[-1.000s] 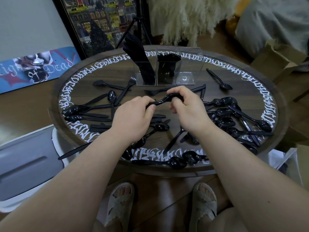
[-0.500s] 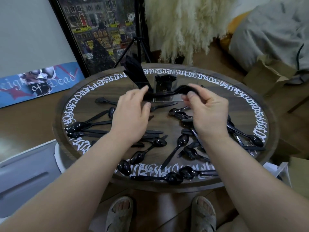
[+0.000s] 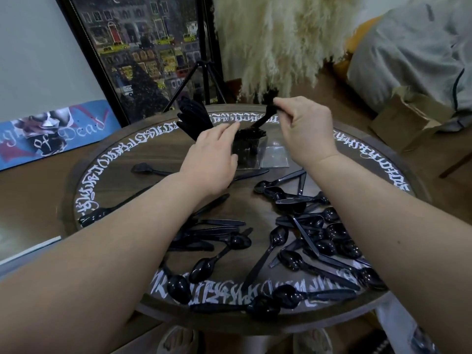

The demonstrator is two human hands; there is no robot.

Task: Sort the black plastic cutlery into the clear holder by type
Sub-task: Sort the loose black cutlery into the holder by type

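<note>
1. While your right hand (image 3: 304, 131) has a piece of cutlery (image 3: 264, 118) pinched by one end, tilted down into the middle slot of the holder (image 3: 274, 155), you're basically mid-drop. Looks like a fork going in with the other forks (image 3: 251, 135), but it's too blurry to say for sure.
2. Your left hand (image 3: 214, 159) is holding nothing, fingers loose and straight, hovering just left of the holder, near the knives (image 3: 194, 117) sticking out of the left slot.
3. Next move, I'd guess: ease it down until it seats with the rest, then let go. Watch that it doesn't snag on the pieces already packed in there.
4. The right slot of the holder looks empty, so that's probably for spoons.
5. Plenty left to do. Spoons (image 3: 319, 223) are heaped on the near right of the table (image 3: 84, 175), with more along the near edge, some knives lie near the middle, and a few strays are off to the left.
6. It's all thin, glossy black plastic, light and slippery, and tangled in the piles, so expect to tease pieces apart.
</note>
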